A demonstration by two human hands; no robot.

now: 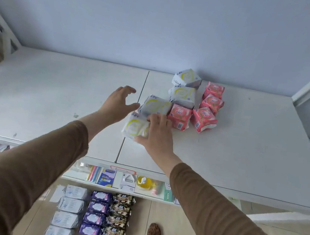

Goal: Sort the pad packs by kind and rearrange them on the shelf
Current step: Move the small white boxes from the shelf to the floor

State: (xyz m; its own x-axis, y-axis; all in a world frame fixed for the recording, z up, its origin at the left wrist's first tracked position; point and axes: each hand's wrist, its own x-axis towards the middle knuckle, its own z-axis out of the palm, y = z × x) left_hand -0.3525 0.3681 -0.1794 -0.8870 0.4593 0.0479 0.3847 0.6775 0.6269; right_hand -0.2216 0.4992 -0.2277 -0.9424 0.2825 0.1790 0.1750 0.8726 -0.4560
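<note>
Pad packs (183, 93) — four white-yellow, four pink — on shelf (55, 88).

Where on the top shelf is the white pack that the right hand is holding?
In the head view, the nearest white pack sits just right of the shelf seam, under the right hand, in front of another white pack.

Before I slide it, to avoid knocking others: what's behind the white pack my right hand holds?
Directly behind the nearest white pack, held by the right hand, lies another white pack, touching it; two more white packs stand farther back. Whether anything sits under them is hidden.
</note>
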